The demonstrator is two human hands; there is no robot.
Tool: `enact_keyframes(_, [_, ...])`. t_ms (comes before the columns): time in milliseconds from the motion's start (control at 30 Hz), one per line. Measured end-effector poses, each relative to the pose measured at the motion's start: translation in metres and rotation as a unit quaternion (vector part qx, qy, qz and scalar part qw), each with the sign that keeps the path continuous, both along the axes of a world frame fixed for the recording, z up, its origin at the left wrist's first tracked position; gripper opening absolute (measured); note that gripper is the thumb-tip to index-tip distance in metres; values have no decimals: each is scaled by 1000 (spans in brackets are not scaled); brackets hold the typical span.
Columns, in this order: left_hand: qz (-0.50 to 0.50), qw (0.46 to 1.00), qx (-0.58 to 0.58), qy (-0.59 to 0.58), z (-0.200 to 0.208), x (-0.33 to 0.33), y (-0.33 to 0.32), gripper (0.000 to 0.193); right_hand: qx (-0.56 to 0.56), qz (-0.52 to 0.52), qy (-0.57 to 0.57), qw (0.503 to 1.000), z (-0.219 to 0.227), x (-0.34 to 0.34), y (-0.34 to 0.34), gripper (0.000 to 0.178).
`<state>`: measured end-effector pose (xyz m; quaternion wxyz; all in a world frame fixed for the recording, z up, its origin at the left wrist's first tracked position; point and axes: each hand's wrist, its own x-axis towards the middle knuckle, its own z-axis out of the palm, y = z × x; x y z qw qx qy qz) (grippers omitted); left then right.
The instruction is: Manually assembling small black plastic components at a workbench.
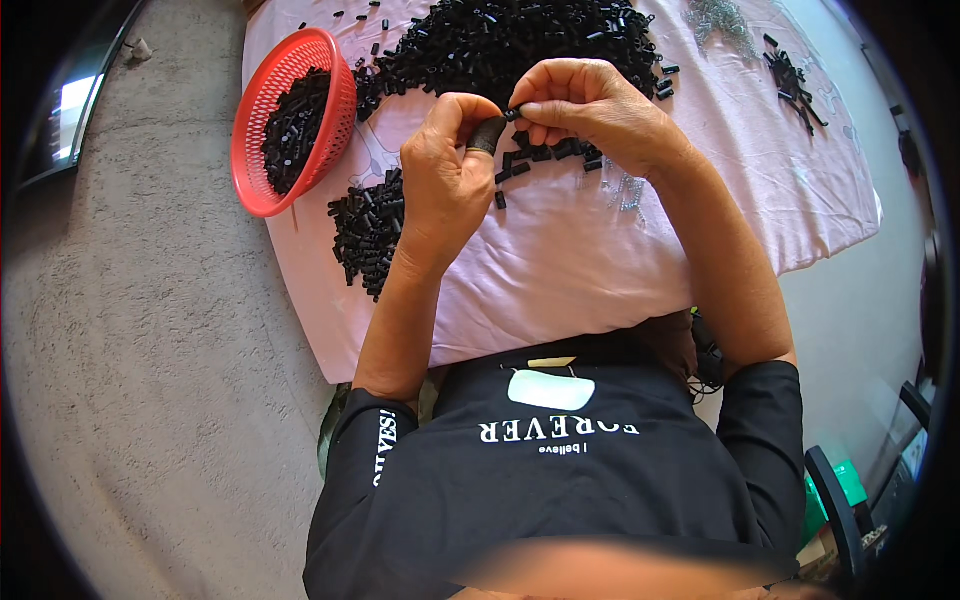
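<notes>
My left hand and my right hand meet over the cloth-covered table, both with fingers pinched. Between their fingertips is a small black cylindrical piece, gripped from both sides. A dark cover wraps my left thumb. Similar black pieces lie loose beneath the hands. Left of my left wrist spreads a pile of black tubular pieces. Beyond the hands rises a much larger heap of black pieces. Small silvery metal parts lie below my right hand, too fine to make out.
A red perforated plastic basket with black pieces inside tilts at the table's left edge. Another silvery tangle lies at the far right, near a small group of black pieces. The pink cloth hangs over the near edge.
</notes>
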<state>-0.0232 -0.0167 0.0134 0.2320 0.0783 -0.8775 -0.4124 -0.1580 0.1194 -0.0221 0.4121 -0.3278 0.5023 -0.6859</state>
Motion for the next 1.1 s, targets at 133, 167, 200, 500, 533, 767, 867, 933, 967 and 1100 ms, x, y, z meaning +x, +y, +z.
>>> enact_keyframes(133, [-7, 989, 141, -36, 1, 0, -2, 16, -25, 9, -43, 999, -2, 0, -1, 15])
enact_keyframes(167, [-7, 989, 141, -36, 1, 1, -3, 16, -31, 15, -53, 998, -3, 0, -1, 16])
enact_keyframes(200, [-6, 986, 162, -36, 1, 0, -5, 13, -31, 15, -53, 998, -2, 1, 0, 16])
enact_keyframes(500, [75, 991, -89, -60, -13, -4, -37, 20, -30, -11, -47, 998, -1, -3, 0, 17])
enact_keyframes(533, [70, 984, -146, -78, -12, -3, -36, 23, -14, -28, -37, 999, 1, -3, 2, 16])
enact_keyframes(767, [59, 965, -228, -115, -23, 6, -43, 31, -29, -58, -44, 997, -6, -4, -1, 15])
enact_keyframes(867, [71, 964, -230, -114, -20, 9, -43, 30, -24, -58, -44, 997, -5, -3, -1, 15])
enact_keyframes(933, [65, 968, -217, -108, -15, 8, -39, 29, -25, -56, -42, 997, -6, -4, -2, 15])
enact_keyframes(967, [57, 972, -204, -101, -15, 8, -37, 28, -26, -55, -39, 997, -6, -4, -1, 15])
enact_keyframes(1100, [40, 977, -184, -101, -21, 3, -32, 22, -22, -61, -39, 997, -5, -3, -1, 15])
